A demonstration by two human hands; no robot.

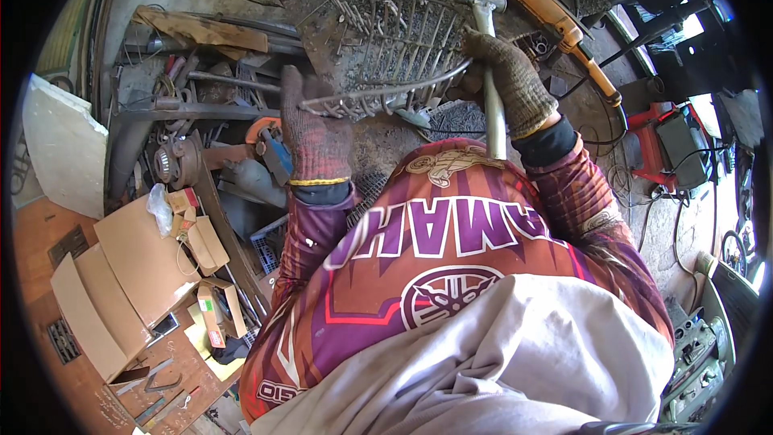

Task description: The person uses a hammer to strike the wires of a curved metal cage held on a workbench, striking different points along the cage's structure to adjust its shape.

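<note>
Rusty curved wire rack [403, 56] of welded rods, unevenly spaced.

Both hands, the left hand [316, 133] and the right hand [509, 79], wear coarse knitted cloth gloves. The wire rack [398, 60] is bare, dull, rusty metal, while the hammer [488, 56] has a smooth matt grey metal handle. At lower left, the cardboard boxes [129, 274] look matt brown.

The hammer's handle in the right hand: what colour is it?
Pale grey hammer handle, gripped by the gloved right hand; head view.
</note>
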